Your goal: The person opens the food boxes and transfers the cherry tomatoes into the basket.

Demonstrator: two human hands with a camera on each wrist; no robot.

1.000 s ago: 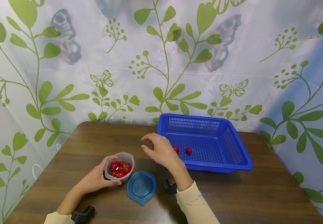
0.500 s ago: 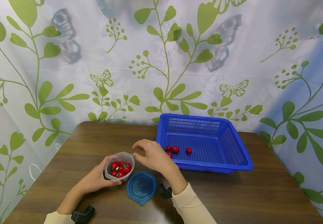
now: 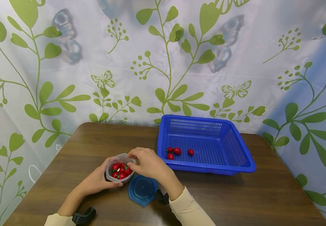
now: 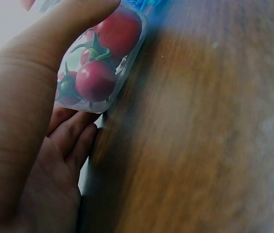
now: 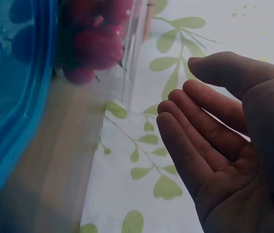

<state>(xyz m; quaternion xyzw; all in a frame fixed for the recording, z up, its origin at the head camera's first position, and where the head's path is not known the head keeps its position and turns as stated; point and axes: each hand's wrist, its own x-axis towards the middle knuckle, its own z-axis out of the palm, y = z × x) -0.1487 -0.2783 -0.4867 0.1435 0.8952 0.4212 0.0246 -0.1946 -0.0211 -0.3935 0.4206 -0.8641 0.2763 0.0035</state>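
Observation:
A clear plastic food container (image 3: pixel 121 158) holding several red cherry tomatoes (image 3: pixel 122 171) stands on the left half of the table. My left hand (image 3: pixel 98 179) grips its left side, thumb toward me and fingers around the far side; the left wrist view shows the thumb (image 4: pixel 54 34) over the tomatoes. My right hand (image 3: pixel 149 164) is over the container's right rim, fingertips reaching the opening. In the right wrist view, its relaxed fingers (image 5: pixel 195 131) hold nothing. A translucent blue lid (image 3: pixel 142 190) lies next to the container, partly below my right wrist.
A blue perforated plastic basket (image 3: pixel 208 146) stands at the back right of the brown wooden table (image 3: pixel 253 194), with several tomatoes (image 3: pixel 177 151) toward its left end. A cloth with printed leaves (image 3: pixel 117 62) hangs behind the table.
My right hand has moved left and toward me, from beside the basket to the container's rim, uncovering tomatoes in the basket. My left hand and the container have stayed still.

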